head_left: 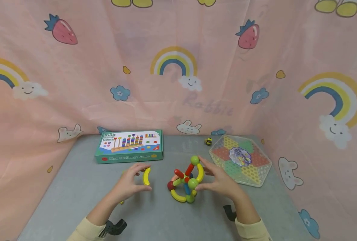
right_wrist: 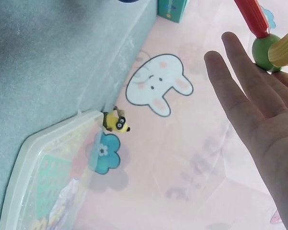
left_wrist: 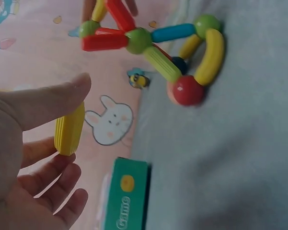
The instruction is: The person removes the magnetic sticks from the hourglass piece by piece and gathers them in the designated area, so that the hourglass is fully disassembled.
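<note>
My left hand (head_left: 131, 182) pinches a curved yellow stick (head_left: 146, 176) between thumb and fingers, held above the table; its ridged side shows in the left wrist view (left_wrist: 69, 129). To the right stands a ball-and-stick building-toy structure (head_left: 187, 180) of green, red and dark balls joined by red, blue, green and curved yellow sticks. On its right side my right hand (head_left: 222, 179) holds it, fingertips at the upper green ball (head_left: 195, 160) and thumb by the lower green ball (head_left: 193, 183). The right wrist view shows the other fingers (right_wrist: 225, 81) extended.
A green Ring Challenge Game box (head_left: 129, 147) lies at the back left. At the right is a clear hexagonal case (head_left: 264, 175) with a coloured star board. A small bee figure (head_left: 208, 141) sits beside it. A yellow piece (head_left: 122, 202) is partly hidden by the left forearm.
</note>
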`<state>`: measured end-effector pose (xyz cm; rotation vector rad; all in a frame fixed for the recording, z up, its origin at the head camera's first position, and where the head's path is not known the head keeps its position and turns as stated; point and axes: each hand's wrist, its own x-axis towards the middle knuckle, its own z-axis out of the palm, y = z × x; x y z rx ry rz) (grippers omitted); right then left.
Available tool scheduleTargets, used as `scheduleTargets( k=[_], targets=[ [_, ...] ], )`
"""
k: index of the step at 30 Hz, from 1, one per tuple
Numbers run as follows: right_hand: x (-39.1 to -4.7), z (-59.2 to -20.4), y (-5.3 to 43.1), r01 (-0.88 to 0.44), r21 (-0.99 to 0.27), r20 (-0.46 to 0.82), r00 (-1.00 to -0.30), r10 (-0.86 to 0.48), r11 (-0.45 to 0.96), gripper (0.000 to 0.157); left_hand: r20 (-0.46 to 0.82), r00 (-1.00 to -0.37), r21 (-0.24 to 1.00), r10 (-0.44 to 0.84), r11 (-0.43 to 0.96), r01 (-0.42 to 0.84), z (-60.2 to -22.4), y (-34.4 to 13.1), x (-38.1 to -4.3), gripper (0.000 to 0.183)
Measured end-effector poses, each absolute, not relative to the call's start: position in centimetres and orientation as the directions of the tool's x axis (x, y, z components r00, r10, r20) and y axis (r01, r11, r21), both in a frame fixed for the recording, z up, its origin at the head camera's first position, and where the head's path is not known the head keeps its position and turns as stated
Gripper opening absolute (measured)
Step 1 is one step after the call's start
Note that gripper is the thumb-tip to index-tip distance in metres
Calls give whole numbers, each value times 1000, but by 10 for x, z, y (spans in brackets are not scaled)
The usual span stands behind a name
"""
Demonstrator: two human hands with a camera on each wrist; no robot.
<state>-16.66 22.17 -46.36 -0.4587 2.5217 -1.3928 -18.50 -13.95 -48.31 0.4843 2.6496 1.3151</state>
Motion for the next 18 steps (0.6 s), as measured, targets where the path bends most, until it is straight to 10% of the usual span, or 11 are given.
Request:
scheduleTargets(
  k=[18],
  targets=[
    [-167, -463, 223, -197, -843, -23, -916, -399, 501, 104, -11, -963, 697, 268, 693, 185, -506, -172, -177, 72]
  ],
)
